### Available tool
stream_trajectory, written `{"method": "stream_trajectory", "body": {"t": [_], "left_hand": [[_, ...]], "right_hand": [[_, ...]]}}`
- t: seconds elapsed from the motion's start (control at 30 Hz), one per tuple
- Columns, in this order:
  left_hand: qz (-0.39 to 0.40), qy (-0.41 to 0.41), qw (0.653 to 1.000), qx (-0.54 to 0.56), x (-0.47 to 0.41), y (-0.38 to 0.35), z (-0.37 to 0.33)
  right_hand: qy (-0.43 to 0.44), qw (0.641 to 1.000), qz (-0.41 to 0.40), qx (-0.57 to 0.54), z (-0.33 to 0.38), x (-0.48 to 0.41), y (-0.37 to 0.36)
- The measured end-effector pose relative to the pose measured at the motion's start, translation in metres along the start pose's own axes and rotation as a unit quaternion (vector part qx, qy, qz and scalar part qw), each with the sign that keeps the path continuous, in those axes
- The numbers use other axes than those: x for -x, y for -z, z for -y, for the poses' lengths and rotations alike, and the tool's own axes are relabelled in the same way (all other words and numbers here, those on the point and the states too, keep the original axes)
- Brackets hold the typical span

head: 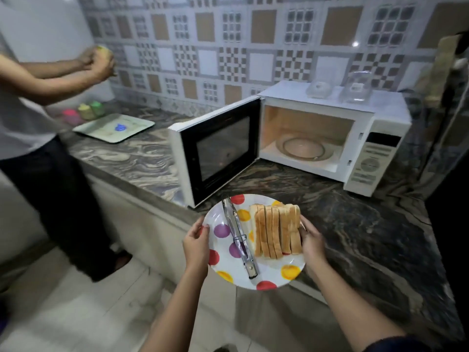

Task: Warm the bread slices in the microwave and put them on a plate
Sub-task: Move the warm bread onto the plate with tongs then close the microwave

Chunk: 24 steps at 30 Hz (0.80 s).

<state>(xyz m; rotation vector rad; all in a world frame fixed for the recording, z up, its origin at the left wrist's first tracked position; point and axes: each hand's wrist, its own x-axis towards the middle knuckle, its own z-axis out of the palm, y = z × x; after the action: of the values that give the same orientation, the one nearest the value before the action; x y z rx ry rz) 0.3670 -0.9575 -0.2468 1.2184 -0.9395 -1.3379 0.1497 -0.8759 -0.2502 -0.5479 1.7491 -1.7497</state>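
1. My left hand (195, 243) grips the left rim of the dotted plate (223, 271); my right hand (311, 243) holds the right rim, its fingers touching the bread slices (278, 229).
2. The slices stand in a row on the plate, metal tongs (237, 237) beside them.
3. The plate hangs over the counter (355, 224) edge (half above the floor).
4. The microwave (330, 138) is open and empty; its door (218, 153) juts out just beyond the plate.
5. Another person (38, 123) stands at the left, near a tray (114, 128).
6. The panel writing is unreadable.
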Motion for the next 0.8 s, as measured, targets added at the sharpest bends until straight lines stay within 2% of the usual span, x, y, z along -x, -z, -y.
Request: {"method": "stream_trajectory", "body": {"t": [0.2, 0.4, 0.57, 0.8], "left_hand": [[-0.087, 0.010, 0.996, 0.021, 0.021, 0.089, 0.002], [-0.182, -0.006, 0.983, 0.038, 0.023, 0.182, -0.013], [-0.252, -0.003, 0.967, 0.044, -0.002, 0.257, -0.031], [-0.298, -0.008, 0.954, 0.026, -0.062, 0.342, -0.059]], "right_hand": [[-0.049, 0.995, 0.082, 0.010, -0.019, 0.049, -0.055], [-0.090, 0.981, 0.170, 0.036, -0.035, 0.089, -0.142], [-0.078, 0.961, 0.266, 0.009, -0.042, 0.113, -0.230], [-0.117, 0.941, 0.316, -0.004, -0.056, 0.132, -0.351]]}}
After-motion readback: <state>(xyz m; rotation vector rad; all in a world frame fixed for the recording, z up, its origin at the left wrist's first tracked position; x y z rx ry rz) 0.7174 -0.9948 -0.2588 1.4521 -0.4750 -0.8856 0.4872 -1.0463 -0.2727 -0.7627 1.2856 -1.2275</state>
